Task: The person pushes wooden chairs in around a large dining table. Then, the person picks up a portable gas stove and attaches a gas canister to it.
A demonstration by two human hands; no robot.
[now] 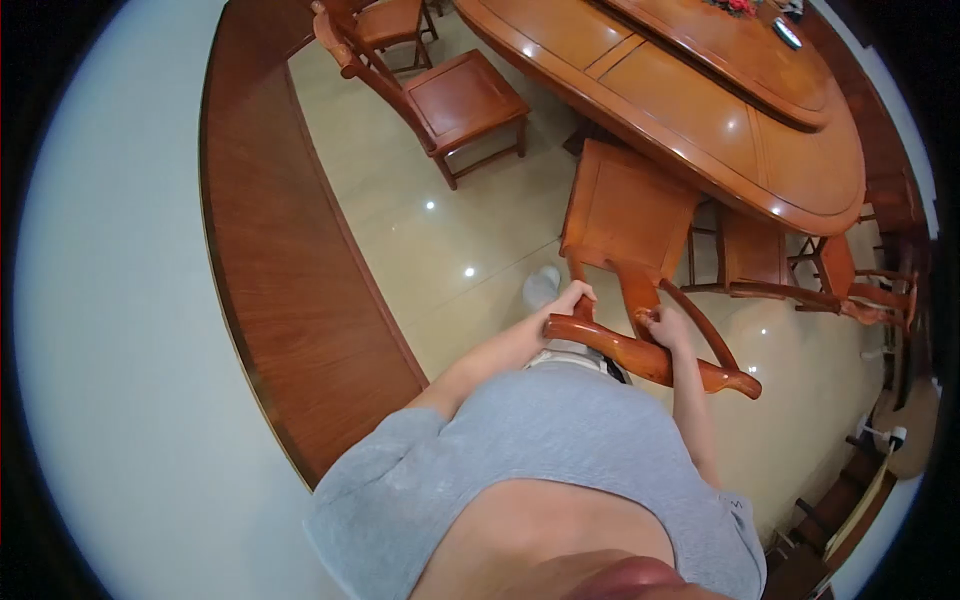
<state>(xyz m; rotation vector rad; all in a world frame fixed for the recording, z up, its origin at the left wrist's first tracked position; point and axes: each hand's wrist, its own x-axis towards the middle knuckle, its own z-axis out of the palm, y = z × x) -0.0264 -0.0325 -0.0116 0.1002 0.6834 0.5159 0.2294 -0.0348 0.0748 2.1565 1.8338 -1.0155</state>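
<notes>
A reddish-brown wooden chair (pixel 625 205) stands in front of me, its seat partly under the edge of the round table (pixel 660 105). Its curved top rail (pixel 640 357) is close to my waist. My left hand (pixel 574 299) is closed around the left post of the chair back, just past the rail. My right hand (pixel 668 328) reaches over the rail and is closed at the edge of the central back slat (pixel 636 290); its fingertips are partly hidden.
Another wooden chair (pixel 465 100) stands to the left on the glossy tiled floor (pixel 400 250). More chairs (pixel 755 250) are at the right side of the table. Brown wall panelling (pixel 290 260) runs along my left. A turntable (pixel 760 70) tops the table.
</notes>
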